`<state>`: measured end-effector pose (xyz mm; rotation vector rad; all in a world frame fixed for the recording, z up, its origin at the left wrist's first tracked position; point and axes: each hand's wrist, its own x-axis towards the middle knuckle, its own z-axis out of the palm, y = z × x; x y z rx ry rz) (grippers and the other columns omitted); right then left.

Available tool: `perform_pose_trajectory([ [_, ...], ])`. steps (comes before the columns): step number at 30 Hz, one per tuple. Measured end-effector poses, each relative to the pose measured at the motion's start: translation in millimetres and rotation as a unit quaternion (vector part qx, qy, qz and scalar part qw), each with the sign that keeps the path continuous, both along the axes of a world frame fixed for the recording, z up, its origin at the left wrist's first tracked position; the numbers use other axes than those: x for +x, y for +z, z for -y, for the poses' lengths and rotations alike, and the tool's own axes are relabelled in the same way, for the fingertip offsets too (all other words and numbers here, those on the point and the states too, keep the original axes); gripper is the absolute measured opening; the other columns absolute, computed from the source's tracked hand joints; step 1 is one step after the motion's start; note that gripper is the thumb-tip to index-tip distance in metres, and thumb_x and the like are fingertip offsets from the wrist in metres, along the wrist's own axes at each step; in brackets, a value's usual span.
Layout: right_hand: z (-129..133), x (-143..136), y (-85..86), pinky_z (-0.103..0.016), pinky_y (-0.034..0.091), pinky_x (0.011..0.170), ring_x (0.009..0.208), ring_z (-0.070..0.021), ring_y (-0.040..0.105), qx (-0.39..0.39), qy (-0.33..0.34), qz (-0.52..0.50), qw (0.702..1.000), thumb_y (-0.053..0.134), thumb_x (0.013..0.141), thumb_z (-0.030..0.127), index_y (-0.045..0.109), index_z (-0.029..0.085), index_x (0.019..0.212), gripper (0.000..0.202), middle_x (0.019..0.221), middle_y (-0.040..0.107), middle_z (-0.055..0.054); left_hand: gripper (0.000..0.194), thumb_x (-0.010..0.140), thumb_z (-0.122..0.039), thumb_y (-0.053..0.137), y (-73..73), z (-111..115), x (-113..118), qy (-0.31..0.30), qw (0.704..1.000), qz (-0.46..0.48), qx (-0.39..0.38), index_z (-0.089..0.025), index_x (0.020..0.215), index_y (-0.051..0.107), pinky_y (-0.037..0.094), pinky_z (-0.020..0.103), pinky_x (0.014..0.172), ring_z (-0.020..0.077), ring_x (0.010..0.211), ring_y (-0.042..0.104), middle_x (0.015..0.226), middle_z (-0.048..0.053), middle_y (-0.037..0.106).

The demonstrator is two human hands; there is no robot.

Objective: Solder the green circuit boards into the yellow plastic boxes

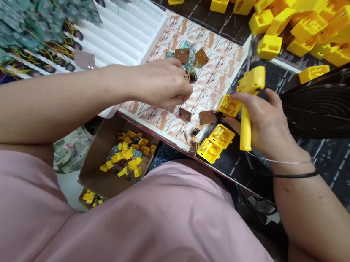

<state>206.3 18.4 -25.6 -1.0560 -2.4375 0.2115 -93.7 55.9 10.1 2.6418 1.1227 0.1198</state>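
Observation:
My right hand (267,123) is wrapped round a yellow soldering gun (246,129), with its dark metal tip end pointing away from me. A thin silvery wire and a black cord run from its lower end past my wrist. By the fingertips of that hand lies a small open yellow case (229,106); whether they touch it I cannot tell. Two more open yellow cases (216,142) sit side by side nearer me. My left hand (164,83) is over the patterned sheet, fingers curled down and pinched together; what they hold is hidden. Brown circuit boards (182,55) lie just beyond it.
Many green circuit boards with wires (33,7) crowd the ridged white foam tray (127,27) at left. Yellow cases (305,28) are heaped at the back right, beside a black fan (328,103). Below the table edge stands a cardboard box (95,159) of yellow parts.

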Motion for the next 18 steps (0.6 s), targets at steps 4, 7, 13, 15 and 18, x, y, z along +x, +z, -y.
perform_pose_trajectory([
  [4, 16.5, -27.3, 19.5, -0.042, 0.055, 0.103, 0.102, -0.0207, 0.071, -0.032, -0.003, -0.098, 0.995, 0.074, 0.088, 0.047, 0.057, 0.025, 0.125, 0.046, 0.108, 0.073, -0.005, 0.021, 0.084, -0.035, 0.056, 7.4, -4.2, -0.8, -0.019, 0.996, 0.028, -0.085, -0.02, 0.086, 0.071, 0.05, 0.031, 0.09, 0.0186, 0.086, 0.07, 0.079, -0.001, 0.068],
  [7, 13.6, -51.4, 15.3, -0.038, 0.06, 0.088, 0.09, -0.0189, 0.072, -0.077, -0.014, -0.113, 0.991, 0.076, 0.085, 0.042, 0.056, 0.028, 0.121, 0.043, 0.098, 0.073, 0.001, 0.022, 0.085, -0.034, 0.057, 5.3, -5.6, 5.0, -0.001, 0.991, 0.066, -0.118, -0.019, 0.094, 0.071, 0.049, 0.028, 0.083, 0.0172, 0.083, 0.068, 0.082, 0.0, 0.069],
  [13, 6.7, -56.0, 7.5, -0.027, 0.057, 0.066, 0.071, -0.0136, 0.07, -0.14, -0.076, -0.18, 0.971, 0.072, 0.084, 0.028, 0.054, 0.03, 0.12, 0.04, 0.083, 0.071, 0.007, 0.038, 0.087, -0.034, 0.06, -14.7, -0.5, -4.8, 0.018, 0.996, 0.042, -0.079, -0.02, 0.122, 0.067, 0.048, 0.033, 0.093, 0.0195, 0.094, 0.068, 0.098, 0.004, 0.073],
  [15, 8.8, -49.3, 12.4, -0.027, 0.058, 0.068, 0.074, -0.0143, 0.07, -0.135, -0.086, -0.2, 0.967, 0.074, 0.082, 0.027, 0.055, 0.03, 0.119, 0.042, 0.084, 0.071, 0.007, 0.038, 0.09, -0.03, 0.055, -20.0, 2.6, -12.5, 0.029, 0.999, -0.007, -0.022, -0.021, 0.126, 0.066, 0.046, 0.038, 0.1, 0.022, 0.1, 0.068, 0.101, 0.006, 0.074],
  [18, 12.8, -41.8, 19.6, -0.029, 0.058, 0.07, 0.077, -0.0159, 0.072, -0.129, -0.099, -0.204, 0.965, 0.077, 0.078, 0.026, 0.055, 0.03, 0.117, 0.045, 0.083, 0.071, 0.007, 0.035, 0.093, -0.026, 0.047, -20.1, 10.7, -15.6, 0.064, 0.997, -0.033, 0.034, -0.02, 0.118, 0.072, 0.045, 0.043, 0.103, 0.0256, 0.105, 0.068, 0.105, 0.009, 0.074],
])
